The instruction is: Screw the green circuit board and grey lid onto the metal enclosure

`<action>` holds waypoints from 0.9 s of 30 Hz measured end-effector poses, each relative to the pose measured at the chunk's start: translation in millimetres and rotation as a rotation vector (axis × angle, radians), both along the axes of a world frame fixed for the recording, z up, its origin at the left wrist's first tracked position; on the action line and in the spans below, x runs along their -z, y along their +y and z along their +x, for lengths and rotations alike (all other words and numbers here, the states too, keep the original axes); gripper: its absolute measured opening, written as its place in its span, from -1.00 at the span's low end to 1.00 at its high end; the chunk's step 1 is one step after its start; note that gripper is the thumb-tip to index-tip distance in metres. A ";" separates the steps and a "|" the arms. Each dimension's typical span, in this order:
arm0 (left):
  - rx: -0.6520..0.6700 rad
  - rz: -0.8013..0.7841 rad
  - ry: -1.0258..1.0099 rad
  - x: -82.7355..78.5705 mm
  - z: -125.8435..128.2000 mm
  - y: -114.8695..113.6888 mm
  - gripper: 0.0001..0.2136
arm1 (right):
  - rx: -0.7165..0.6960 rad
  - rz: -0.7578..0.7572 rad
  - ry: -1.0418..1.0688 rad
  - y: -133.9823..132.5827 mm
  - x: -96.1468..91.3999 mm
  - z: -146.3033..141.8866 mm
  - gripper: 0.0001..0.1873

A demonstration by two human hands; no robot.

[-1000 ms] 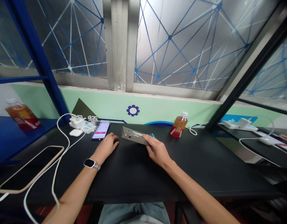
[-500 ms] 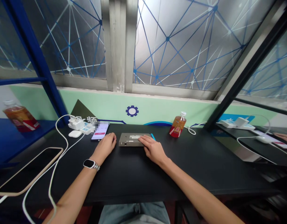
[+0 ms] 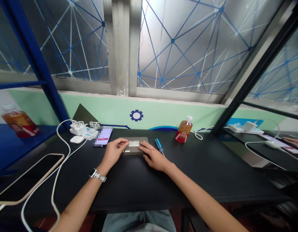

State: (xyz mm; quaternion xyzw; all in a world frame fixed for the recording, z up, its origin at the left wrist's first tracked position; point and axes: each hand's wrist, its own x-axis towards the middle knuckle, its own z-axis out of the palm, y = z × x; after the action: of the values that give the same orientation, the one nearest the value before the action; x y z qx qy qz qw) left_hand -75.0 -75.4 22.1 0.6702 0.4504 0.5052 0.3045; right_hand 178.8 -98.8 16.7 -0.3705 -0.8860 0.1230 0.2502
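A flat grey metal box (image 3: 143, 140) with a power socket in its side, seen a moment ago, rests on the black table. On its top face is a white printed label (image 3: 134, 143). My left hand (image 3: 114, 150) lies over the box's left part, thumb and fingertips closed together at the label's left end; whatever is between them is too small to make out. With fingers stretched out, my right hand (image 3: 155, 156) rests on the box's right side, near the label's right end. A blue-handled screwdriver (image 3: 159, 145) lies just right of the box, its shaft pointing toward my right hand.
On the black table (image 3: 212, 170), a lit phone (image 3: 103, 137) and white chargers on a power strip (image 3: 87, 132) stand back left. A second phone (image 3: 28, 177) with white cables (image 3: 55, 183) lies left. A drink bottle (image 3: 184, 129) stands back right, beside a mirror-like panel (image 3: 267, 141).
My left hand has moved right from the table onto the box. My right hand has shifted slightly left and down. The box sits further left, uncovering the screwdriver.
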 end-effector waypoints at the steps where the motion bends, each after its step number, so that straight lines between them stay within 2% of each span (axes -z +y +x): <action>1: 0.018 -0.026 -0.034 1.0 2.2 -0.5 -0.74 | 0.014 0.007 0.030 0.6 -2.1 1.7 -0.35; 3: 0.056 -0.071 -0.099 2.4 5.7 -1.3 -0.73 | 0.129 0.043 0.101 1.6 -8.9 9.8 -0.41; 6: 0.115 -0.117 -0.195 2.9 10.0 -2.2 -0.72 | 0.502 0.058 0.133 2.4 -19.2 33.7 -0.64; 8: 0.153 -0.153 -0.265 2.2 13.2 -3.3 -0.71 | 0.691 -0.077 0.068 2.5 -21.2 52.4 -0.72; 10: 0.184 -0.192 -0.324 1.3 16.7 -5.0 -0.69 | 0.729 -0.276 -0.011 2.6 -18.5 67.0 -0.70; 13: 0.205 -0.221 -0.366 0.4 21.8 -7.5 -0.68 | 0.719 -0.430 -0.032 2.6 -12.0 73.9 -0.79; 16: 0.209 -0.229 -0.390 0.6 25.2 -9.3 -0.67 | 0.674 -0.494 0.084 1.0 -12.9 66.6 -0.79; 19: 0.201 -0.274 -0.442 0.9 26.7 -11.3 -0.67 | 0.557 -0.573 0.460 -3.4 -23.8 55.6 -0.73; 21: 0.210 -0.339 -0.519 1.0 26.5 -12.6 -0.70 | 0.415 -0.682 0.823 -7.1 -33.0 48.9 -0.73; 23: 0.238 -0.411 -0.600 1.1 25.6 -13.7 -0.73 | 0.289 -0.770 1.081 -10.7 -40.3 42.6 -0.71; 27: 0.253 -0.502 -0.706 1.7 24.1 -14.1 -0.81 | 0.183 -0.717 1.296 -15.2 -44.1 30.3 -0.72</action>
State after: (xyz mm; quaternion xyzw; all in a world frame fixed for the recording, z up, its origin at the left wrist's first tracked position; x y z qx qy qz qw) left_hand -51.0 -89.4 20.5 0.4119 0.3422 0.5368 0.6520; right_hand 209.1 -114.0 60.7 -0.3549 -0.4321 0.5770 0.5953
